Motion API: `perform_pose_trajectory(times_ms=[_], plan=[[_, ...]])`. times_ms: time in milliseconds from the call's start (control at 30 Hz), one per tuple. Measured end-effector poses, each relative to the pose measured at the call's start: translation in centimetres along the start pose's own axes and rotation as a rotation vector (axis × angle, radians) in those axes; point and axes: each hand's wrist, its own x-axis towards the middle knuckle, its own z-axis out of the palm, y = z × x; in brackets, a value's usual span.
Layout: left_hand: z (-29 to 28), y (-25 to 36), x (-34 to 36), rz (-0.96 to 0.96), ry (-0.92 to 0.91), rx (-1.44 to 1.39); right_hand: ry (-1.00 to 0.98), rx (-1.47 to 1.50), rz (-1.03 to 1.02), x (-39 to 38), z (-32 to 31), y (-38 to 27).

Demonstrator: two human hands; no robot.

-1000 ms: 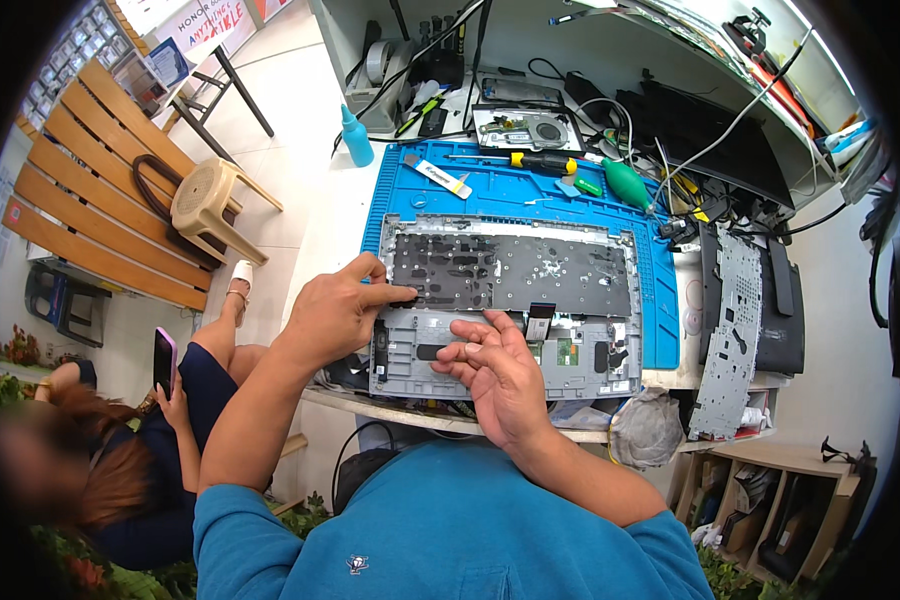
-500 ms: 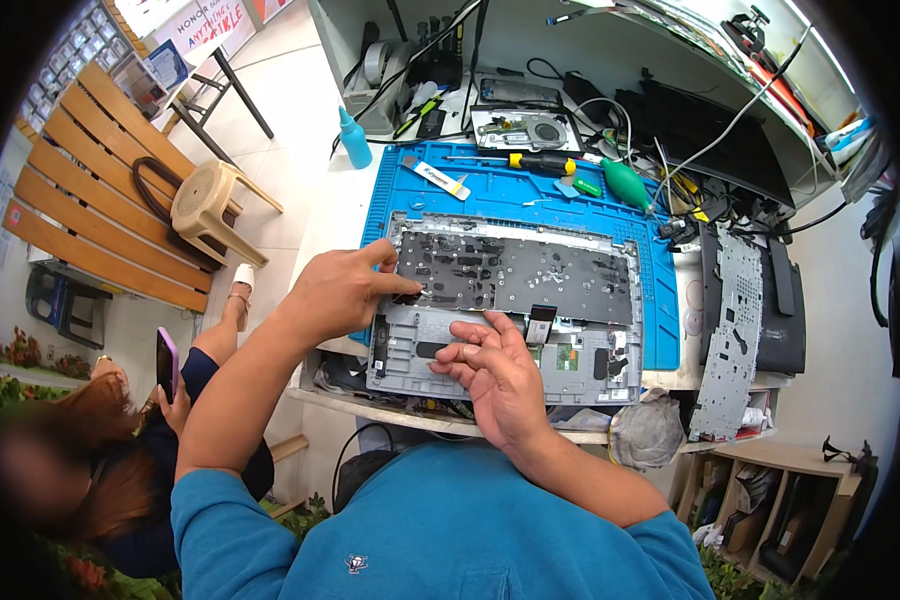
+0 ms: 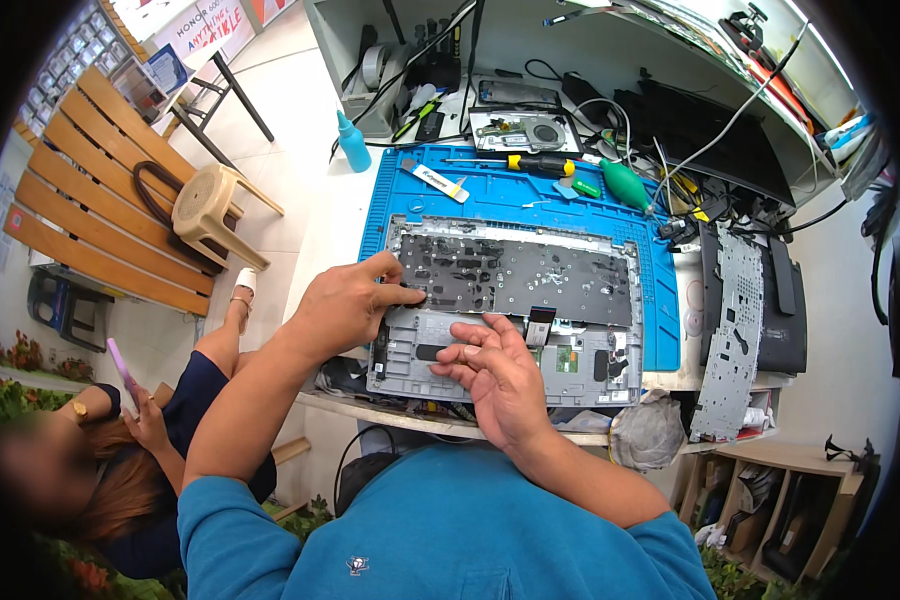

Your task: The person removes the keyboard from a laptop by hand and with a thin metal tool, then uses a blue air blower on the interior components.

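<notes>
A laptop's grey top case (image 3: 395, 370) lies underside up, with a black keyboard backplate (image 3: 560, 280) over its upper half. My left hand (image 3: 345, 305) is at the plate's left end. One digit is stretched onto the plate's lower left corner, another is bent at its left edge. My right hand (image 3: 500, 375) is palm up over the palm-rest part, fingers apart and loosely curled, one fingertip near the plate's lower edge. I see nothing held in either hand. Beside the right fingers, a flat ribbon cable (image 3: 540, 325) stands up from the plate's edge.
A blue repair mat (image 3: 660, 320) lies beneath the case. Behind are a screwdriver (image 3: 540, 164), a green air blower (image 3: 625, 185) and a blue bottle (image 3: 352, 143). A perforated metal plate (image 3: 730, 335) leans at the right. A seated person (image 3: 210, 400) holds a phone at the left.
My left hand has shifted slightly down, its stretched digit still on the plate's corner. My right hand has hardly moved. The seated person has turned the phone and shifted posture.
</notes>
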Motion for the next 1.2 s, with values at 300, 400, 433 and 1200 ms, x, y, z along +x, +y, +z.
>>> perform_pose_trajectory(times_ms=[300, 400, 433, 1200], plan=[[-0.5, -1.0, 1.6, 0.099, -0.037, 0.013, 0.002, -0.006, 0.003, 0.0, 0.1, -0.1], [-1.0, -1.2, 2.2, 0.127, -0.085, 0.04, -0.001, -0.006, 0.005, 0.0, 0.2, -0.1], [-1.1, -1.3, 2.4, 0.141, -0.099, 0.047, -0.001, -0.007, 0.005, 0.0, 0.1, -0.1], [-3.0, -2.8, 6.4, 0.434, -0.237, 0.056, 0.058, -0.032, 0.02, 0.0, 0.7, -0.1]])
